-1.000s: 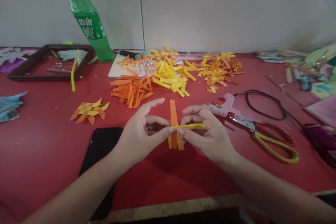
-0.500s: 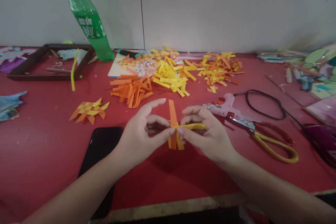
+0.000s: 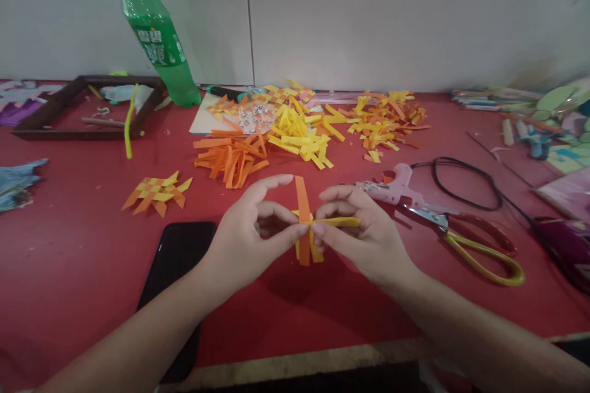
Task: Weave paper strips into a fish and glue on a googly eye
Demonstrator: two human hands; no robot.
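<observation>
Between my hands, a piece of interlaced orange and yellow paper strips [image 3: 303, 199] is held above the red table. My left hand [image 3: 258, 227] pinches its left side with thumb and fingers, the index finger raised near the top of the upright orange strip. With its thumb against the crossing, my right hand [image 3: 357, 227] grips the other side, where a yellow strip [image 3: 341, 221] runs out to the right. Fingertips behind the paper are partly hidden. A finished-looking woven paper fish [image 3: 159, 192] lies to the left of my left hand.
Behind my hands lie piles of orange strips [image 3: 233, 159] and yellow strips [image 3: 299, 135]. At right are a pink glue gun [image 3: 399, 187] with its cord and scissors [image 3: 488, 261]. A black phone [image 3: 177, 264] lies under my left forearm. A green bottle [image 3: 161, 43] stands beside a dark frame [image 3: 78, 135].
The upright orange strip has tilted slightly, its top shifting left toward my left index finger and its lower end dropping a little. Both hands keep nearly the same place and hold.
</observation>
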